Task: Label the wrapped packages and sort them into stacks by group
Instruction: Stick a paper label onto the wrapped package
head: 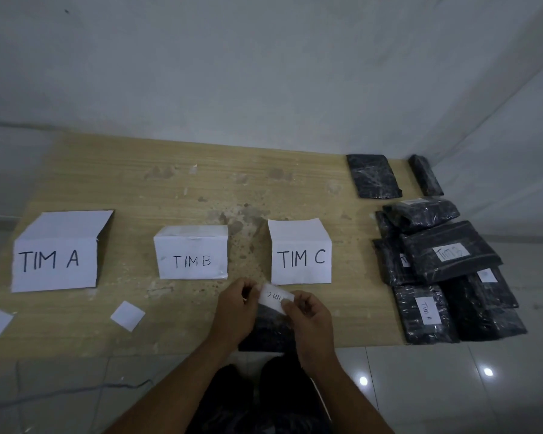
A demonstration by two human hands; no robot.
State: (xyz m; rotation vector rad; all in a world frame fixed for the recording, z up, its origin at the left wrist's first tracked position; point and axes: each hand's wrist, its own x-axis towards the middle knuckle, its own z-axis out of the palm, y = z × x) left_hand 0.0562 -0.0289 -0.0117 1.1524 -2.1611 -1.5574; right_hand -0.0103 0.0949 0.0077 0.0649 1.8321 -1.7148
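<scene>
1. You hold the small white paper label (pixel 276 296), handwritten "Tim C", with both hands. Your left hand (pixel 235 308) pinches its left end and your right hand (pixel 308 314) pinches its right end.
2. The label sits just above the black plastic-wrapped package (pixel 267 333), which lies at the near edge of the pale wooden table (pixel 170 189), near the folded white "TIM C" sign (pixel 301 256).
3. If you press one end down first, the label may land crooked or creased, because the crinkled wrap is an uneven bed. I cannot tell whether its backing is peeled.
4. A hard press so close to the near edge could tip the package off the table.
5. The white "TIM B" sign (pixel 192 258) stands just left of "TIM C", so a hasty set-down could start the wrong stack.
6. The heap of black wrapped packages (pixel 449 252) on the right looks loosely piled. A careless reach could topple it and mix labelled packages with bare ones.
</scene>
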